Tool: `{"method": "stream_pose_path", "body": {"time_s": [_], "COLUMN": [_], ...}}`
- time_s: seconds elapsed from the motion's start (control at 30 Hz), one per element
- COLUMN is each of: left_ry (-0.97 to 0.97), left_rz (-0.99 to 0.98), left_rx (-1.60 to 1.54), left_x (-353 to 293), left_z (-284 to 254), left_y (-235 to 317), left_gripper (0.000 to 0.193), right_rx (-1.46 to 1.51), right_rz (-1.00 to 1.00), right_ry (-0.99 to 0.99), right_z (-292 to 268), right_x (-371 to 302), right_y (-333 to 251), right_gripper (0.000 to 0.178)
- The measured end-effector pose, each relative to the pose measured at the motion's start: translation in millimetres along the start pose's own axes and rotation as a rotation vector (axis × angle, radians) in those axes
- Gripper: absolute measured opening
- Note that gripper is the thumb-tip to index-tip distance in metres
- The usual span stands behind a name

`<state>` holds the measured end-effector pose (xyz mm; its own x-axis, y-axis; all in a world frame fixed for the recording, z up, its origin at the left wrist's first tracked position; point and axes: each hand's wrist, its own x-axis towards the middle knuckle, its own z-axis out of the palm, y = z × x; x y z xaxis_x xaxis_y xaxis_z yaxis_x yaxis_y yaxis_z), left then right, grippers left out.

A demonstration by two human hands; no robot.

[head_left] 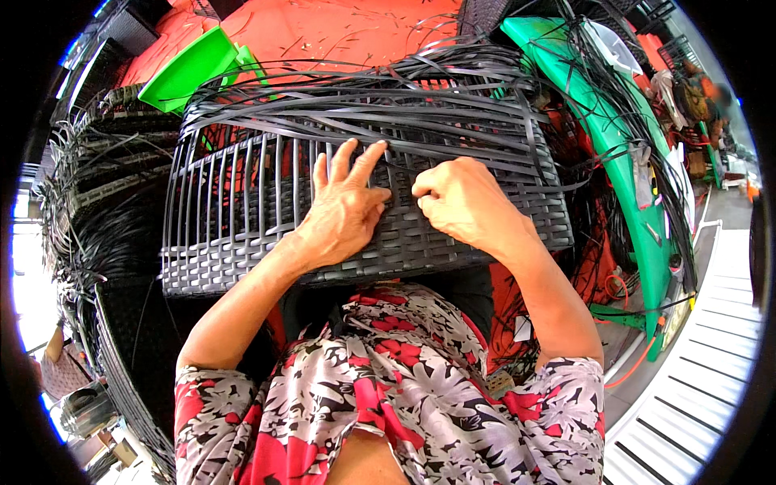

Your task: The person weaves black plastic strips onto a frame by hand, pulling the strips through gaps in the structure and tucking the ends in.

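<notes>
Across my front stands a black woven panel (214,267), like rattan furniture, with a tight weave along its near edge and bare bars (242,182) farther up. Long flat black plastic strips (323,105) lie loose across its far part. My left hand (343,210) rests over the middle of the panel; thumb and index finger come together at the weave while the other fingers stretch upward. Just to its right, my right hand (465,202) is closed in a pinch, knuckles up, at the same row of strips. The fingertips hide most of the strip between them.
A bright green plastic chair-like piece (190,69) stands beyond the panel at left, on red sheeting (347,32). To the right runs a green board (598,121) with black strips and tools on it. Bundled black strips (105,218) hang at the left. A white slatted surface (695,347) lies at lower right.
</notes>
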<state>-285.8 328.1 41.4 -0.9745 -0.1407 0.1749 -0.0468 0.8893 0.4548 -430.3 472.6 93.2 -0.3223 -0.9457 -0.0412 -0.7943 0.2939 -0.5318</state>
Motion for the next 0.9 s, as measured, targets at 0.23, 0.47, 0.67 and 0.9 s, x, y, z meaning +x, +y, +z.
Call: {"method": "stream_pose_path", "body": {"time_s": [0.23,0.47,0.67,0.9], "left_ry": [-0.036,0.250,0.185,-0.098], "left_rz": [-0.072,0.019,-0.118,-0.135], "left_rx": [-0.165,-0.363,-0.100,0.010], "left_x": [11,7,-34,-25], "left_z": [3,-57,-20,-11], "left_y": [-10,8,-32,-36], "left_gripper": [0.010,0.005,0.018,0.026], "right_rx": [0.370,1.099,0.313,-0.191], "right_rz": [0.074,0.044,-0.088,-0.073], "right_ry": [-0.083,0.045,0.037,-0.080], "right_z": [17,32,17,32], "right_x": [15,9,20,41], "right_y": [7,-12,-22,-35], "right_gripper": [0.016,0.023,0.017,0.015]}}
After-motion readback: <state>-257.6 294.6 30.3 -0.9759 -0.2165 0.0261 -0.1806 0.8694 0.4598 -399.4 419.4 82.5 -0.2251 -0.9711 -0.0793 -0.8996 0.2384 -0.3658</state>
